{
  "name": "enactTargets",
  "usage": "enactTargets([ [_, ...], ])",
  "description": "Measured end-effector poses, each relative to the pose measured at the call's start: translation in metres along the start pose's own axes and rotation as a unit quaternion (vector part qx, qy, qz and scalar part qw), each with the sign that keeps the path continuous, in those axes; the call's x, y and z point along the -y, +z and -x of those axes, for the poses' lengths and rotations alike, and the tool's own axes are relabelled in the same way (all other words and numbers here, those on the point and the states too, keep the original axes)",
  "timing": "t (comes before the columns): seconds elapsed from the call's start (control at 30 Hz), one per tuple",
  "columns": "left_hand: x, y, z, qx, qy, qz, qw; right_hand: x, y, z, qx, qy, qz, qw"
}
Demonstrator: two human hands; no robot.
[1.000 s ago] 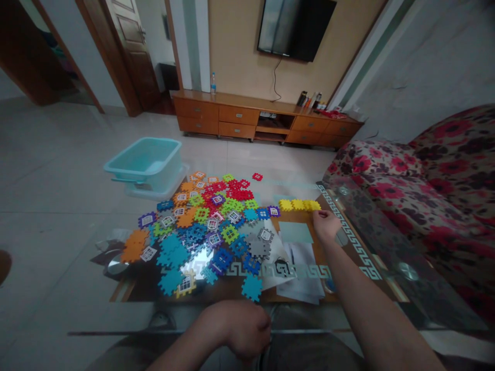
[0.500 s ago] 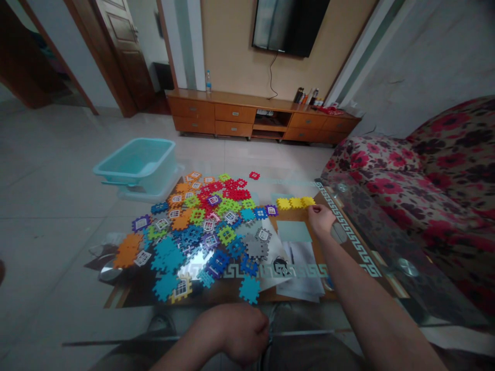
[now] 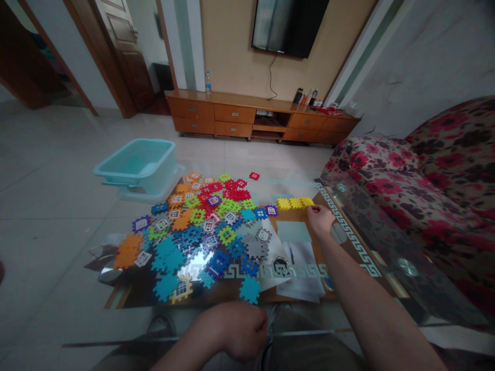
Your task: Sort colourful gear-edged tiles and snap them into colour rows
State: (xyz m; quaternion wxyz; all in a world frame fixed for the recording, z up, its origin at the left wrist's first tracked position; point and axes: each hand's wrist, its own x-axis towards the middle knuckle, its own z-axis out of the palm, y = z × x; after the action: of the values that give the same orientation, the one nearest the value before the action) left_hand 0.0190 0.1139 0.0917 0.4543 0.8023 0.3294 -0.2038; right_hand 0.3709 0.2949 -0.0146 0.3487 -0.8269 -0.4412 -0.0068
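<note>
Three yellow interlocking plastic tiles (image 3: 295, 203) lie in a row on the glass table (image 3: 371, 265), toward its right side. At the right end of that row, my right hand (image 3: 320, 219) is closed, with its fingertips pinching the near edge of the last yellow tile. My left hand (image 3: 245, 330) is curled into a fist at the table's near edge, and nothing shows in it. Just beyond it lies a light-blue tile (image 3: 249, 289). A heap of toothed tiles in red, orange, green, blue, purple and grey covers the table's left half, among them a purple window tile (image 3: 271, 210).
A turquoise plastic tub (image 3: 158, 172) stands beyond the table's far left corner. Papers (image 3: 299, 257) appear beneath the glass. On the right is a flowered sofa (image 3: 379, 165). A low wooden TV cabinet (image 3: 232, 111) runs along the far wall.
</note>
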Motion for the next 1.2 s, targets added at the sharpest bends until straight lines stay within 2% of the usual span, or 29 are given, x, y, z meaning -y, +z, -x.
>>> enactTargets([
  [0.6,-0.0002,-0.0022,0.0037,-0.001,0.001,-0.008,1.000,0.0009,0.0023,0.0014,-0.006,0.012,0.007,1.000],
  [1.2,-0.0015,-0.0029,0.0039,-0.002,-0.031,-0.009,0.999,-0.0007,0.0033,0.0017,-0.018,0.021,0.002,1.000],
])
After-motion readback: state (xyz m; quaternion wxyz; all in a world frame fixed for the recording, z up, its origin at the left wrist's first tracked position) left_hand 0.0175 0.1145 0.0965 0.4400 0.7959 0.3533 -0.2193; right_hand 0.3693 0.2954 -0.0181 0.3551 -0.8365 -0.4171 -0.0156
